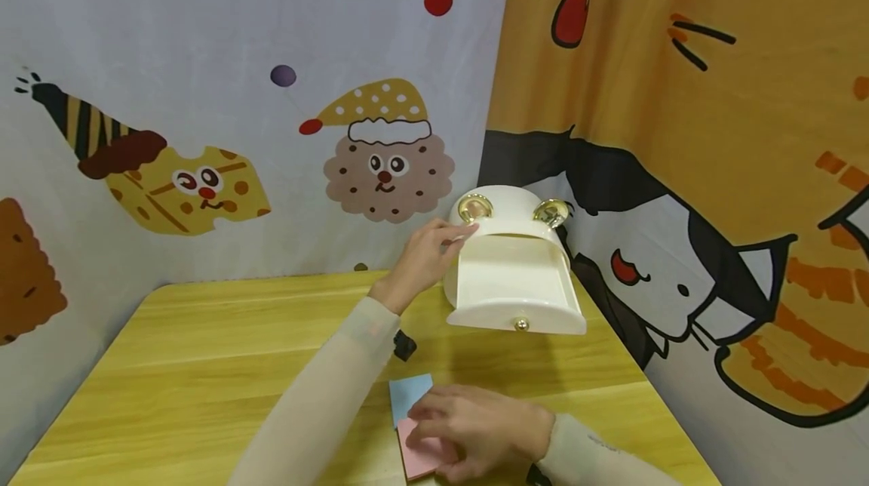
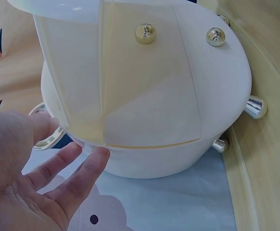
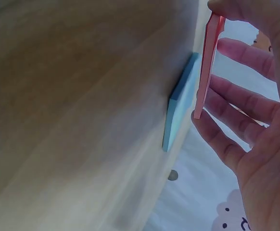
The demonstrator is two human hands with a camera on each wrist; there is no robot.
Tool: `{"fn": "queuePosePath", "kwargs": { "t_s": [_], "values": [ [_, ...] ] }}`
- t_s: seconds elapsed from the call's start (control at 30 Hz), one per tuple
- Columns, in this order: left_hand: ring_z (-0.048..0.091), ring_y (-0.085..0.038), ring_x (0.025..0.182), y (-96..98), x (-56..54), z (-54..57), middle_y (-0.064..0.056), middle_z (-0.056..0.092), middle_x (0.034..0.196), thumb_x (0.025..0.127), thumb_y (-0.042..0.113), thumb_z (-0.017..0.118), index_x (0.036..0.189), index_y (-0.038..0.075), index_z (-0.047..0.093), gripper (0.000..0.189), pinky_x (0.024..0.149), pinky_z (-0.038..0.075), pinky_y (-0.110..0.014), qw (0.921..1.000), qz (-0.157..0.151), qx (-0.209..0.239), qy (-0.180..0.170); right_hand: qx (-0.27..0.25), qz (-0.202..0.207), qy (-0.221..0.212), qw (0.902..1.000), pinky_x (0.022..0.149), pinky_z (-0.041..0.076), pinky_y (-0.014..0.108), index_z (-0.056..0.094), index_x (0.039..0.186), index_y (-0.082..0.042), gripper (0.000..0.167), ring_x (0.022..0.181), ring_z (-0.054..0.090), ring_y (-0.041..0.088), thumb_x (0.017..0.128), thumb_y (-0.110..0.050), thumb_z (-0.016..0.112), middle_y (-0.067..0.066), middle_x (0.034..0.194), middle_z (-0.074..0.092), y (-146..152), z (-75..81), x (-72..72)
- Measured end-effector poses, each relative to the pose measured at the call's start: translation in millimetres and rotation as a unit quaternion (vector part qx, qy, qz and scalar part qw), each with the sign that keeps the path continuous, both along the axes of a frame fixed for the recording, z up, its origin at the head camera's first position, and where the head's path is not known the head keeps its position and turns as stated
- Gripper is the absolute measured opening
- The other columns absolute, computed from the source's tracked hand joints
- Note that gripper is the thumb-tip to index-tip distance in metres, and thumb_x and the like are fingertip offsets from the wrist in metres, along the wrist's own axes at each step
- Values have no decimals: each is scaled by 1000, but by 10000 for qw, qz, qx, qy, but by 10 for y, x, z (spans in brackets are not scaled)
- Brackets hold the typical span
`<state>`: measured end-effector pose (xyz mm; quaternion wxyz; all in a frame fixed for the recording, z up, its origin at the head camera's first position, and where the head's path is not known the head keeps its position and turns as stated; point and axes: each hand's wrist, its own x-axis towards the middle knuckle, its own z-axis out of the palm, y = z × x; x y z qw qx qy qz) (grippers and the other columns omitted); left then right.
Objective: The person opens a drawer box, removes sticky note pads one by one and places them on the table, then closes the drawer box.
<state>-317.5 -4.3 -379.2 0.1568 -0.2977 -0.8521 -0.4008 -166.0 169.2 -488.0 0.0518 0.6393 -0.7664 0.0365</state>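
The pink pad and blue pad are plain, the drawer white.

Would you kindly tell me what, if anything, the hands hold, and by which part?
The right hand holds the pink pad by its edges; the left hand only touches the box.

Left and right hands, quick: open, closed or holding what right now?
Left hand: open, at the edge of the white drawer box.
Right hand: closed on the pink note pad, holding it.
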Motion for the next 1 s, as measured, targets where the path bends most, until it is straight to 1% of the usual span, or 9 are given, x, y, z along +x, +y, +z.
{"fn": "queuePosePath", "kwargs": {
  "t_s": [0.27,0.5,0.73,0.83,1.0],
  "values": [
    [81,-30,117,-3,-6,0,-16,77,130,117,13,72,154,20,78,38,87,67,-37,10000,-16,31,-76,-69,126,-128,9998,120,54,20,76,140,-30,36,131,69,11,110,-51,77,-4,147,74,-17,-58,17],
    [81,-30,117,-1,6,13,-16,76,128,117,12,72,154,19,77,38,88,68,-38,10000,0,6,-54,-12,49,-169,9998,119,55,23,75,137,-32,36,133,67,11,113,-58,73,-5,147,73,-44,-91,32],
    [81,-31,118,-2,12,17,-16,76,130,117,13,71,154,20,77,38,91,69,-39,9999,35,-15,-120,65,83,-325,9994,116,54,19,75,138,-33,44,128,66,8,113,-68,65,-5,149,71,-41,-89,42],
    [81,-31,119,-3,17,20,-16,76,131,117,13,72,154,20,77,38,91,68,-39,9999,50,-23,-162,44,63,-267,9996,116,54,19,74,138,-33,45,128,66,7,113,-69,64,-6,148,71,-39,-106,45],
    [81,-31,118,-4,12,15,-16,76,130,117,13,71,155,20,77,38,90,69,-39,9998,22,-3,-177,-158,71,-127,9998,112,54,18,75,134,-32,38,123,65,6,115,-64,65,-6,143,71,-49,-142,47]
  ]
}}
